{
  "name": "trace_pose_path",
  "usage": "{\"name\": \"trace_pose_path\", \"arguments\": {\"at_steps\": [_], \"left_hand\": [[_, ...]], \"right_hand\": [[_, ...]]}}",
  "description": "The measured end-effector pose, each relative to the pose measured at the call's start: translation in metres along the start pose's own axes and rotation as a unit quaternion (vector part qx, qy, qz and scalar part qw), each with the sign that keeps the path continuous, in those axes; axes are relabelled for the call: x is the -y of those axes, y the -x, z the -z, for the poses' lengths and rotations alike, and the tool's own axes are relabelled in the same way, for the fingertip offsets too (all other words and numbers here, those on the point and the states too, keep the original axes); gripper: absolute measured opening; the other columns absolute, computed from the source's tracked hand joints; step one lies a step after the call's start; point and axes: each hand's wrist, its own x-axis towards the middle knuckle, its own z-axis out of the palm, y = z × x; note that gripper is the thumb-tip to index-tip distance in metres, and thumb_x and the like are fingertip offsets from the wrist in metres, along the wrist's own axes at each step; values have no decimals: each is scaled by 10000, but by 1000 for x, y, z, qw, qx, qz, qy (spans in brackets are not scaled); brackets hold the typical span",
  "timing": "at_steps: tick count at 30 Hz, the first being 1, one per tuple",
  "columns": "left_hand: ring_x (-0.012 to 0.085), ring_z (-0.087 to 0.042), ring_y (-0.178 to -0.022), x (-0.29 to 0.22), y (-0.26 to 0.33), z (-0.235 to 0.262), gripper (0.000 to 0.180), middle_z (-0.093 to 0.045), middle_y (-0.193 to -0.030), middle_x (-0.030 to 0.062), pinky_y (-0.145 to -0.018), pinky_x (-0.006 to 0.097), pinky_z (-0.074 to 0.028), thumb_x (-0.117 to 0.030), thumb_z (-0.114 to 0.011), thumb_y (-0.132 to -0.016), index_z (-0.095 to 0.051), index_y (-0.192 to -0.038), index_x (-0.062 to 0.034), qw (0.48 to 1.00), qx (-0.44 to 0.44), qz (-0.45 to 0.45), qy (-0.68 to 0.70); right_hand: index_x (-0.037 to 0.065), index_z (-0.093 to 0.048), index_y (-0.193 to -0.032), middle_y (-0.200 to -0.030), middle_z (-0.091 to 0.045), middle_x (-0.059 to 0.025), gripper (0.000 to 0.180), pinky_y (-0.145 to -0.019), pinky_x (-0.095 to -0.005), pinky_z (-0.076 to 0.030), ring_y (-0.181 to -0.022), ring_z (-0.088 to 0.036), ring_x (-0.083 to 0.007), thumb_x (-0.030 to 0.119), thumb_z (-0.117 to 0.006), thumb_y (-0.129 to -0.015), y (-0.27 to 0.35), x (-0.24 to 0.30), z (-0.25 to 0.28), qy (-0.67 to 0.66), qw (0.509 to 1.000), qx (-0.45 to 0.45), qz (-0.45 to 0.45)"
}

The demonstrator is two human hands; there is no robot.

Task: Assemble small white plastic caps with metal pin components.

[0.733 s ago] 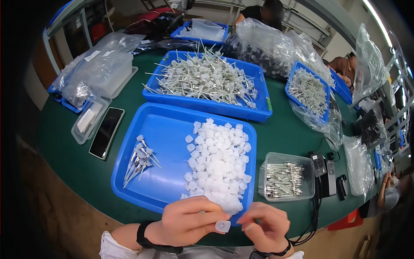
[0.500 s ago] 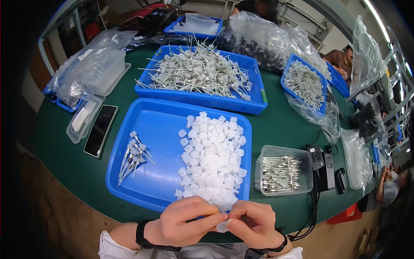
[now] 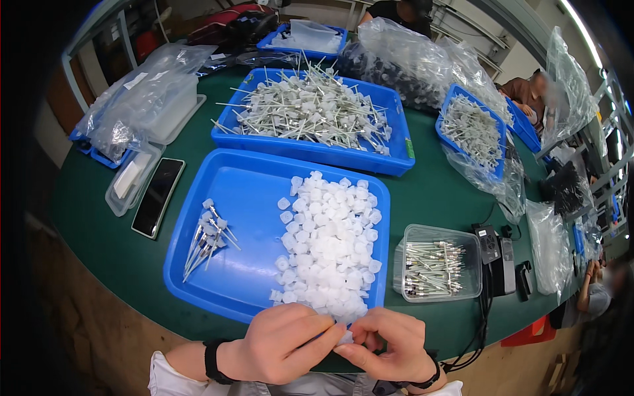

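Just off the near edge of the blue tray [image 3: 228, 261], my left hand [image 3: 284, 343] and my right hand [image 3: 391, 344] meet fingertip to fingertip. Between them they pinch a small translucent white plastic cap [image 3: 345, 338], mostly covered by the fingers. Whether a thin rod sits in it cannot be made out. A heap of similar white caps [image 3: 330, 244] fills the tray's right side. On its left lies a small bunch of thin rods with white caps on them [image 3: 208, 237]. Right of the tray, a clear plastic box [image 3: 472, 290] holds many bare thin rods with metal ends [image 3: 432, 267].
Behind stands a larger blue bin [image 3: 396, 158] piled with capped rods; another blue bin [image 3: 472, 129] is at right. A phone [image 3: 158, 198] and bagged containers [image 3: 142, 99] lie left. Black devices with cables [image 3: 492, 257] stand right. Other people [image 3: 528, 96] sit farther off.
Both hands stay together at the tray's near edge, the fingers shifting slightly around the cap. The whole view has moved a little; the tray and boxes look unchanged.
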Motion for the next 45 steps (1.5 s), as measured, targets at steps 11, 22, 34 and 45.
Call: {"name": "trace_pose_path", "arguments": {"at_steps": [11, 22, 34, 45], "left_hand": [[214, -563, -572, -3, 0, 22, 237, -605, -757, 105, -482, 288, -443, 53, -691, -620, -645, -851, 25, 998, -9, 1, 69], [314, -541, -801, 74, 9, 75, 244, -563, -896, 134, -707, 374, -462, -19, -707, -629, -591, -841, 16, 904, 85, 192, -373], [337, -566, -793, 74, 1, 22, 204, -576, -879, 165, -685, 378, -469, 50, -634, -691, -578, -883, 14, 943, 202, 261, -49], [320, -584, -796, 70, 3, 27, 257, -577, -972, 178, -676, 376, -490, 86, -566, -678, -589, -931, 43, 959, 245, 53, -134]], "right_hand": [[-102, -634, -828, -717, -648, -151, 110, -455, -207, -439, -526, -575, -122, -45, -543, -807, -9, 8, 10, -259, 950, 110, -135], [-39, -636, -759, -629, -625, -82, 99, -442, -213, -408, -487, -548, -109, 52, -613, -792, 9, 32, 63, 148, 986, -72, -36], [-13, -616, -785, -659, -596, -117, 65, -495, -318, -443, -560, -574, -260, 47, -642, -781, 19, 1, 119, 269, 962, -27, -31], [17, -606, -761, -745, -588, -113, 160, -596, -380, -506, -713, -613, -287, 167, -587, -816, -22, -79, 111, 441, 891, 110, 3]]}}
